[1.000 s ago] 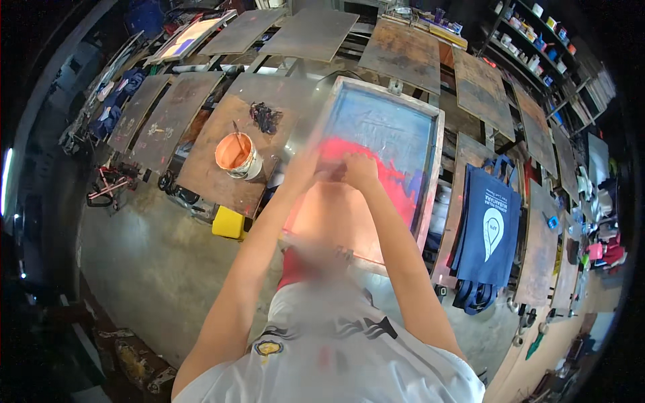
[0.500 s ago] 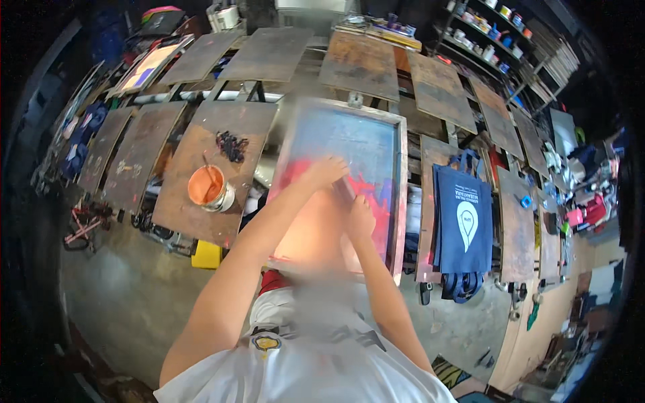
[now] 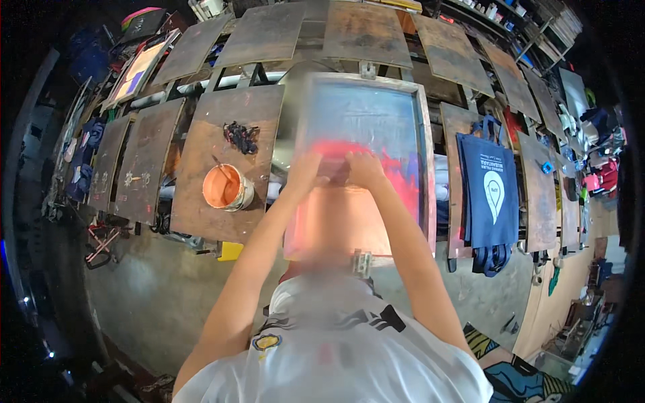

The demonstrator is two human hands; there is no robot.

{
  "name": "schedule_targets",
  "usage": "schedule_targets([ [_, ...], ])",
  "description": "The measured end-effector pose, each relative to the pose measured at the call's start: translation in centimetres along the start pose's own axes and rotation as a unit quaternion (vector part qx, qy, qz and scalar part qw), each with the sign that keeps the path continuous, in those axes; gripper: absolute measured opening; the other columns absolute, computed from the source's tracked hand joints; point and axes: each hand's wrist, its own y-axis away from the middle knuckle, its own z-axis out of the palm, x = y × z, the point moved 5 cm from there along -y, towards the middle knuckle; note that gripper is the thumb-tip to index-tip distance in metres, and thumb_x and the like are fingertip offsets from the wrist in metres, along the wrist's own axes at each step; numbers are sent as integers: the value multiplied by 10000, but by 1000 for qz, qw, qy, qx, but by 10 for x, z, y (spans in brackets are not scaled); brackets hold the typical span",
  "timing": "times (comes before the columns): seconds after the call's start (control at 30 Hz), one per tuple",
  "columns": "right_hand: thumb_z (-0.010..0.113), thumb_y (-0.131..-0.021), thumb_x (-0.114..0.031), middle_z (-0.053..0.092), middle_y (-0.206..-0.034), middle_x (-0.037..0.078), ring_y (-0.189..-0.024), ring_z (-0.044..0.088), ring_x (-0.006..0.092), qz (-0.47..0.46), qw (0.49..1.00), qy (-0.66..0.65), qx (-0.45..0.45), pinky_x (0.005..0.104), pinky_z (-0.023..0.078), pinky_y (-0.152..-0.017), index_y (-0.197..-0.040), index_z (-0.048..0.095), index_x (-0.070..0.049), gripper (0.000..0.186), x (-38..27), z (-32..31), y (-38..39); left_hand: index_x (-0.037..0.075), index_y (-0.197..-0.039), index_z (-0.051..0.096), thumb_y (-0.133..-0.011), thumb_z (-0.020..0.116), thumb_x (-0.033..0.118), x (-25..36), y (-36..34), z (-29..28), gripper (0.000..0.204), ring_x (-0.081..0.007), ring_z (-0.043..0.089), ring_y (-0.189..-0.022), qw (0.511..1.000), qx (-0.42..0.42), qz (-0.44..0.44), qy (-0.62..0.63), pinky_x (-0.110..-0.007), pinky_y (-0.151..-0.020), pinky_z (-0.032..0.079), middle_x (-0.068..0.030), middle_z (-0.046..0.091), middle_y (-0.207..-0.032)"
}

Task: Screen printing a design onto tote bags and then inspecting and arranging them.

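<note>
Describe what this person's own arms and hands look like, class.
The left hand and right hand are gloveless, and no watch shows. Short white sleeves leave the forearms bare. The white shirt carries a yellow badge with a dark edge and dark marks.

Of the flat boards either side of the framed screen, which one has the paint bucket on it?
The brown board just left of the screen: it bears the bucket of orange paint; the right-hand board carries navy bags.
</note>
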Motion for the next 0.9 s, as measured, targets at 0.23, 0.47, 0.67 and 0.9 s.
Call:
schedule_targets([
  [0.23,761,-700,-326,676,-1066,132,-1068,634,333,-134,987,-19,-85,490,511,-860,-1097,582,-115,484,-60,9,8,59,-1182,533,-732,784,369,-1,85,-12,601,-359,479,-1161,983,-47,-178,14,-481,-945,381,-152,549,-1191],
  [0.47,769,-720,-404,644,-1029,131,-989,643,350,-51,989,-83,107,493,517,-808,-1120,536,-83,563,-28,11,82,56,-1207,550,-735,772,261,21,31,-23,561,-321,499,-1185,999,-15,39,-29,-457,-976,396,-127,575,-1188],
  [0.67,811,-696,-395,641,-1030,139,-992,642,355,97,986,-55,123,484,515,-813,-1089,521,-81,580,26,-3,99,85,-1187,551,-662,829,293,62,-34,11,630,-295,514,-1134,993,-14,114,-4,-443,-947,405,-95,570,-1136],
  [0.9,824,-701,-361,635,-1060,142,-1043,626,333,50,992,-17,111,482,510,-839,-1097,522,-85,569,17,-9,76,90,-1174,549,-690,826,305,46,-12,5,598,-298,514,-1132,999,16,28,33,-446,-960,395,-90,567,-1136],
])
